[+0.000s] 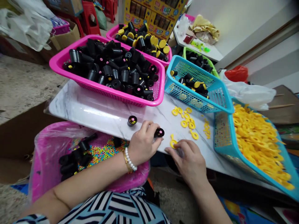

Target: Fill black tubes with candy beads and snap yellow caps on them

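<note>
My left hand [144, 141] is closed around a small black cup [159, 133], its open end facing right with a pink dot and small bits inside. In my right hand [190, 158] a yellow ring with a tab [173, 143] is pinched between thumb and fingers, just above the table edge. Another black cup [132, 120] stands on the table to the left, with colored beads and a pink piece in it. Several loose yellow rings [191, 125] lie on the table beyond my right hand.
A pink basket [161, 93] of black cups and a blue basket [224, 96] with yellow-capped ones stand on the marbled table [102, 115]. At right, another blue basket [224, 133] holds yellow rings. A pink tub [44, 149] of colored beads sits below, left.
</note>
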